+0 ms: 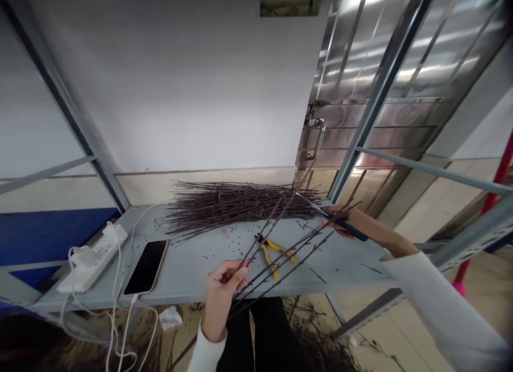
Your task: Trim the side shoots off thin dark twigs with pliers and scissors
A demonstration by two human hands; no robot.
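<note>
My left hand is closed in a pinch on thin dark twigs, which slant up and right across the shelf. My right hand grips a dark-handled tool with a slim metal end; its exact kind does not show. The metal tip lies close to the upper part of the held twigs; whether they touch, I cannot tell. More long twigs cross diagonally between my hands. Beneath them, yellow-handled pliers lie spread on the shelf. Behind, a thick pile of twigs lies lengthwise.
The grey metal shelf has uprights on both sides. A phone on a cable and a white power strip with plugs occupy its left. Twig scraps litter the surface. Cut twigs and crumpled tissue lie on the floor below.
</note>
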